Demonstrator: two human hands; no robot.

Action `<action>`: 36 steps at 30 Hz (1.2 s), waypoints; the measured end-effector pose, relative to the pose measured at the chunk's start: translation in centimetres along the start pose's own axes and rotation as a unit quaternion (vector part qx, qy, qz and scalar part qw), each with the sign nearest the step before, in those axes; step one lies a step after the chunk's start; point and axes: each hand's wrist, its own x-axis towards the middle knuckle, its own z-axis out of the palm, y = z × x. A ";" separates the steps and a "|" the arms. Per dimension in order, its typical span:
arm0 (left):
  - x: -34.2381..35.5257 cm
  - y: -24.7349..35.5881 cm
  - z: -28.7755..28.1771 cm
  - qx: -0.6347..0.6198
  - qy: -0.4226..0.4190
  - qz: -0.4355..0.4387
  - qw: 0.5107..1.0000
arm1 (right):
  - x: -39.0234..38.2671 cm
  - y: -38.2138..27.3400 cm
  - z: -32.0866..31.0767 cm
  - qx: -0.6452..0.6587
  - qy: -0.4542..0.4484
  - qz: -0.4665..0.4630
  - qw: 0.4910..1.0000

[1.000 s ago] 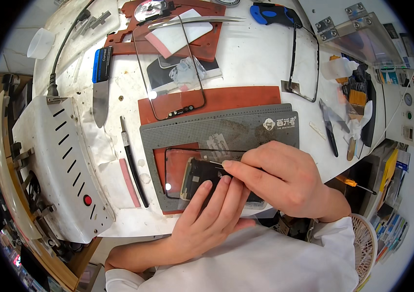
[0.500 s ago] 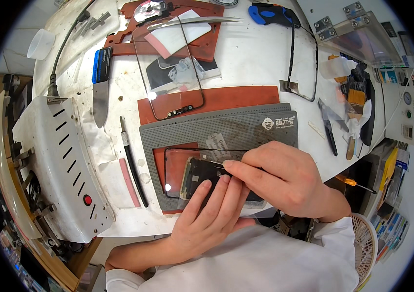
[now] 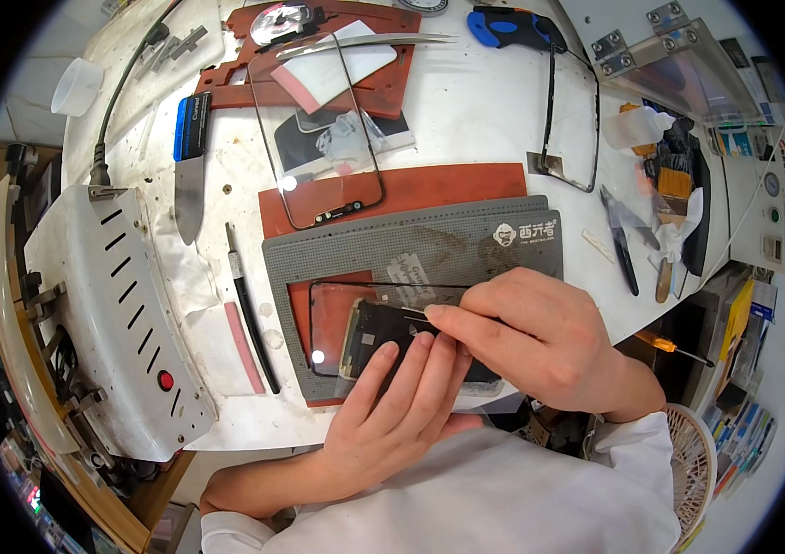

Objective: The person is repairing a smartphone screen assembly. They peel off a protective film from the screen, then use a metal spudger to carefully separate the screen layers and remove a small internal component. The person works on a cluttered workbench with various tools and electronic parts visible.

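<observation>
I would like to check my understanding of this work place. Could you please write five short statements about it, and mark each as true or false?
1. The left hand has fingers on the black panel. True.
2. The right hand is touching the blue-handled knife. False: it is at the black panel, close to the left hand.
3. The white machine on the left has a red button. True.
4. The slim tool lies to the right of the grey mat. False: it lies to the left of it.
5. The orange screwdriver is off the grey mat, to its right. True.
</observation>
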 end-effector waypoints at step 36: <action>0.1 0.4 -0.2 -0.008 -0.021 -0.029 0.999 | -1.1 -0.2 -0.8 -0.013 -0.001 0.020 1.000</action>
